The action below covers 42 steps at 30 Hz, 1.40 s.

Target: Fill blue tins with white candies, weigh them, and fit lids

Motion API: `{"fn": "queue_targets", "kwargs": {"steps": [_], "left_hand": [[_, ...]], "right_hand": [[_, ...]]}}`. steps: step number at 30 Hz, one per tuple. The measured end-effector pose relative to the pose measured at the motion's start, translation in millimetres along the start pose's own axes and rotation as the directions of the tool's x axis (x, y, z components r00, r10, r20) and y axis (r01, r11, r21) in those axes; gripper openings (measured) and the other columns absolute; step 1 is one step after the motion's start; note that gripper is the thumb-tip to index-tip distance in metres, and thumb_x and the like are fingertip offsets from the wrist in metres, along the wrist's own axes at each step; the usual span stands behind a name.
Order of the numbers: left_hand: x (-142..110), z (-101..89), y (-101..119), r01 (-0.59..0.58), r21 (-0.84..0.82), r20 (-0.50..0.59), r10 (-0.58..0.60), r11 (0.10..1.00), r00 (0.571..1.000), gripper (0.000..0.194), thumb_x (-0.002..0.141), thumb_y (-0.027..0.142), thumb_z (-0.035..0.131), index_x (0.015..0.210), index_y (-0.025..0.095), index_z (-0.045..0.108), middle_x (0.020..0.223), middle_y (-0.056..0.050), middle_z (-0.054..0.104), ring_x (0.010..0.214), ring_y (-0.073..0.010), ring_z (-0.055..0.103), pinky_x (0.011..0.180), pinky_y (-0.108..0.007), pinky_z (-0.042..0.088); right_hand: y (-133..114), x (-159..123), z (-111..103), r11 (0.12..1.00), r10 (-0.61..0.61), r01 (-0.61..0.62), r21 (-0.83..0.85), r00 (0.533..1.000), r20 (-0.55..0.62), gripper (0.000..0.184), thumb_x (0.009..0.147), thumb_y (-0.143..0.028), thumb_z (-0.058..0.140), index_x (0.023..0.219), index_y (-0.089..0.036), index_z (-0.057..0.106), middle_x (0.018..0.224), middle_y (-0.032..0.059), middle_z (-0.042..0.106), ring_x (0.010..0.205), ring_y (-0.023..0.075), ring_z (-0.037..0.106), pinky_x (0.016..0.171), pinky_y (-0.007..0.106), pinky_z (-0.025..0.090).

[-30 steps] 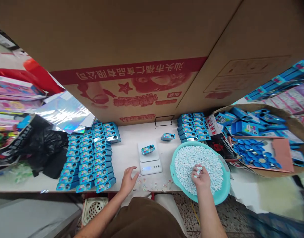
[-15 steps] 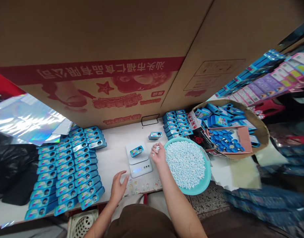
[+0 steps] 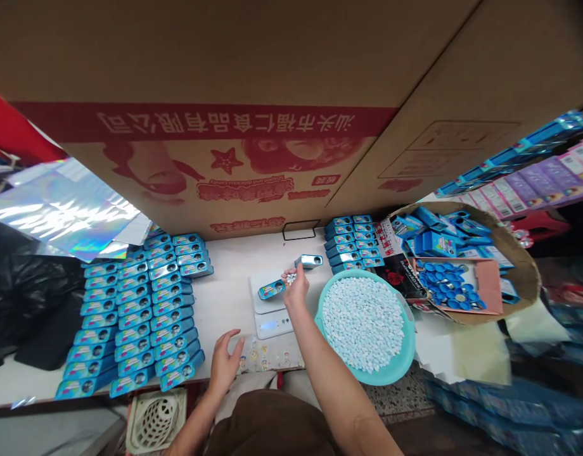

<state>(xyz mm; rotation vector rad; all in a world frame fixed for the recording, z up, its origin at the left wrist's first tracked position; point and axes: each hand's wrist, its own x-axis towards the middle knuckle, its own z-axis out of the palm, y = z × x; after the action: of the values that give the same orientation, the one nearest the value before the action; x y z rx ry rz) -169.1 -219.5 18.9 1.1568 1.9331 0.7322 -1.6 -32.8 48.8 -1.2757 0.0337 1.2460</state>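
My right hand (image 3: 296,286) is closed around several small white candies (image 3: 290,278), right at the open end of a blue tin (image 3: 271,289). That tin lies on the white pan of a digital scale (image 3: 274,324) with a lit display. My left hand (image 3: 225,360) rests at the table's front edge, fingers apart and holding nothing, left of the scale. Another blue tin (image 3: 309,261) stands just behind my right hand. A turquoise basin (image 3: 407,354) full of pale candies (image 3: 362,323) is to the right of my right forearm.
Rows of blue tins (image 3: 139,316) cover the left of the table, and a smaller block (image 3: 353,244) stands at the back. A large carton (image 3: 225,63) walls off the rear. On the right, a cut-down carton (image 3: 526,285) holds tins and a pink box (image 3: 492,290) of blue caps.
My right hand has moved left with the candies, from beside the basin to the tin on the scale. My left hand stays about where it was. The view has shifted slightly.
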Motion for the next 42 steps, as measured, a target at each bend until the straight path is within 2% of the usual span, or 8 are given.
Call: {"fn": "queue_targets", "kwargs": {"steps": [8,13,19,23,28,37,42], "left_hand": [[0,-0.9,-2,0.024,-0.021,-0.015,-0.024,0.999,1.0,0.036,0.074,0.048,0.054,0.095,0.021,0.064,0.104,-0.008,0.067,0.101,-0.025,0.059,0.093,-0.045,0.044],[1,-1.7,-4,0.04,-0.014,0.003,-0.04,0.999,0.999,0.037,0.074,0.048,0.053,0.096,0.021,0.064,0.104,-0.008,0.067,0.101,-0.0255,0.059,0.092,-0.045,0.044],[3,-2.5,-4,0.04,-0.005,-0.017,-0.04,0.999,0.999,0.037,0.074,0.049,0.053,0.096,0.02,0.064,0.104,-0.008,0.067,0.101,-0.0257,0.059,0.092,-0.045,0.045],[4,-2.6,-4,0.037,-0.009,-0.008,-0.037,0.999,0.999,0.038,0.075,0.049,0.052,0.096,0.02,0.064,0.104,-0.008,0.067,0.101,-0.0253,0.059,0.092,-0.044,0.044],[5,-0.8,-2,0.052,-0.025,0.011,-0.052,0.998,0.999,0.038,0.075,0.049,0.052,0.097,0.02,0.063,0.106,-0.008,0.067,0.102,-0.0254,0.06,0.092,-0.044,0.045],[10,5.9,0,0.027,-0.057,0.066,-0.023,0.998,0.998,0.037,0.074,0.048,0.053,0.096,0.02,0.062,0.104,-0.008,0.067,0.101,-0.0237,0.06,0.095,-0.044,0.043],[13,6.4,7,0.022,-0.052,0.073,-0.019,0.998,0.997,0.037,0.075,0.048,0.053,0.095,0.019,0.063,0.103,-0.008,0.067,0.101,-0.0234,0.061,0.094,-0.043,0.044]], "right_hand": [[3,-3,7,0.994,-0.069,0.069,-0.085,0.998,0.002,0.042,0.078,-0.052,0.055,0.055,-0.021,0.039,0.044,-0.0062,0.046,0.046,0.0105,0.053,0.051,0.023,0.045],[1,-6,9,0.989,-0.088,0.09,-0.113,0.996,0.025,0.042,0.079,-0.052,0.054,0.054,-0.021,0.039,0.042,-0.0057,0.047,0.051,0.0127,0.059,0.062,0.027,0.049],[4,-9,10,0.982,-0.108,0.11,-0.15,0.994,0.021,0.044,0.076,-0.054,0.056,0.053,-0.021,0.038,0.039,-0.0079,0.039,0.057,0.0162,0.064,0.061,0.025,0.049],[1,-7,9,0.989,-0.087,0.088,-0.118,0.996,0.019,0.044,0.077,-0.055,0.055,0.055,-0.022,0.038,0.04,-0.0082,0.038,0.058,0.0159,0.064,0.062,0.025,0.049],[-10,-1,4,0.997,-0.046,0.043,-0.059,0.998,-0.053,0.041,0.08,-0.053,0.053,0.058,-0.022,0.036,0.044,-0.0077,0.039,0.058,0.0141,0.062,0.058,0.024,0.049],[-22,6,-18,0.998,-0.041,0.035,-0.057,0.994,-0.104,0.036,0.082,-0.05,0.05,0.062,-0.022,0.038,0.05,-0.0073,0.043,0.05,0.009,0.054,0.05,0.021,0.045],[-25,5,-23,0.999,0.032,-0.034,-0.012,0.993,-0.117,0.031,0.084,-0.045,0.048,0.066,-0.022,0.041,0.053,-0.0064,0.047,0.049,0.008,0.054,0.052,0.021,0.046]]}}
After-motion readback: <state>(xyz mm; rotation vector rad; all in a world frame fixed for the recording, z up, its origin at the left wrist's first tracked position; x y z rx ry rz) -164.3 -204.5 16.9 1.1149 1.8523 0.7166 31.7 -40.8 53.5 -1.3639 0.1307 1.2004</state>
